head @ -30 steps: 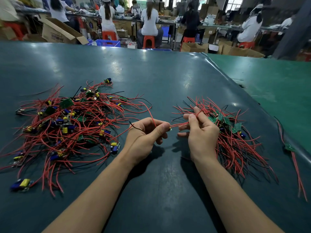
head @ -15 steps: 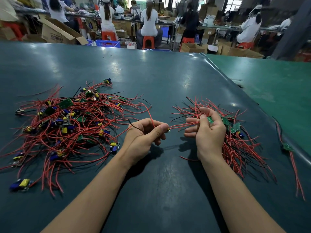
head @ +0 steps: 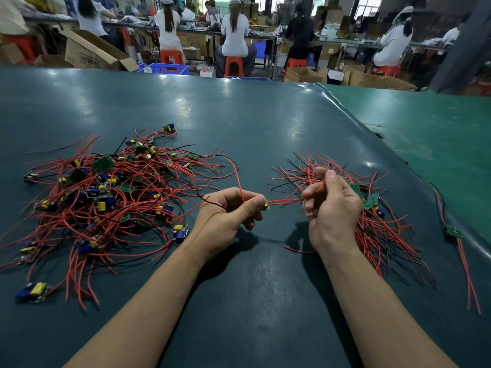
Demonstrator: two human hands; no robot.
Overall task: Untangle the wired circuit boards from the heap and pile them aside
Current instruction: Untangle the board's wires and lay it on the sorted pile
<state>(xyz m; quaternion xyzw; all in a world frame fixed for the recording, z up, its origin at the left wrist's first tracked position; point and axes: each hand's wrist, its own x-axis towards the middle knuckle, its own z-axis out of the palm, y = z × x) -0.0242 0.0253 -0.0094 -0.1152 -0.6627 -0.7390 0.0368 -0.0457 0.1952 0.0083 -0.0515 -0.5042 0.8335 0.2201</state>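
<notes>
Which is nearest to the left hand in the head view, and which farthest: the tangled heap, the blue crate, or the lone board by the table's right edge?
From the left hand:
1. Tangled heap, just left of it.
2. Lone board, far right by the table edge.
3. Blue crate, beyond the table's far edge.

A factory assembly floor: seated workers [head: 235, 30] line long benches [head: 265, 38] among cardboard boxes [head: 90, 53].

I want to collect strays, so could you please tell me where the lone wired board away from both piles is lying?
In the head view, the lone wired board lies far right on the dark mat, beyond the sorted pile.
</notes>
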